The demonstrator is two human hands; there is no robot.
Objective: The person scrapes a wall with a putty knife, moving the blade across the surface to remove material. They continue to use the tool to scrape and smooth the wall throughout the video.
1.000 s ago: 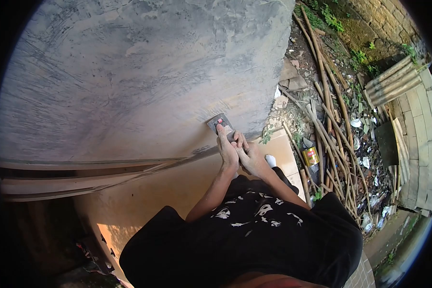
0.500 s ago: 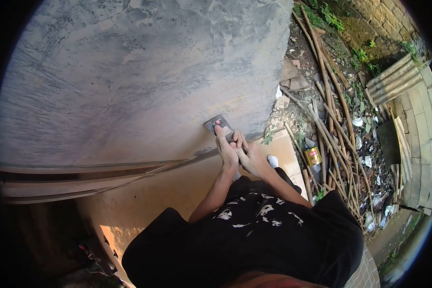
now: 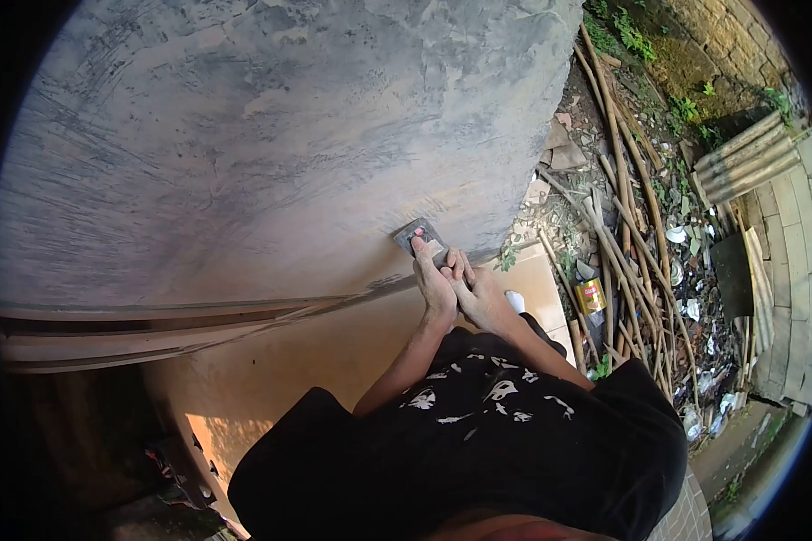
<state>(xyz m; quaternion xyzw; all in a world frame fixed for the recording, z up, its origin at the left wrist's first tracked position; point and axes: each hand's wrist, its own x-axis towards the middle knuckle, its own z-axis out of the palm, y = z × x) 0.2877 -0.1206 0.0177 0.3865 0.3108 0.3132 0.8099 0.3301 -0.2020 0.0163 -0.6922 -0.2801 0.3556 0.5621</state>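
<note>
A dark, flat rectangular sanding block (image 3: 408, 232) with a small red mark lies against a grey plastered wall (image 3: 244, 153). My left hand (image 3: 435, 281) is wrapped round its near side, with the thumb laid along the top face. Close against it, my right hand (image 3: 485, 298) has its fingers bent over the block's lower right end and touching the left hand. Pale dust coats the fingers of both hands. Around the block the wall has scratches and pale, yellowish smears. The block's underside is hidden.
Below the wall runs a tan tiled ledge (image 3: 316, 347). To the right are long wooden poles (image 3: 618, 171), rubble, litter and a yellow-and-red tin (image 3: 590, 296). Corrugated sheets (image 3: 747, 160) lean farther right. A dark gap (image 3: 81, 424) opens at lower left.
The whole view has shifted slightly, so wall, hands and sanding block appear a little farther right. Both hands keep the same hold, and the block stays at about the same place on the wall.
</note>
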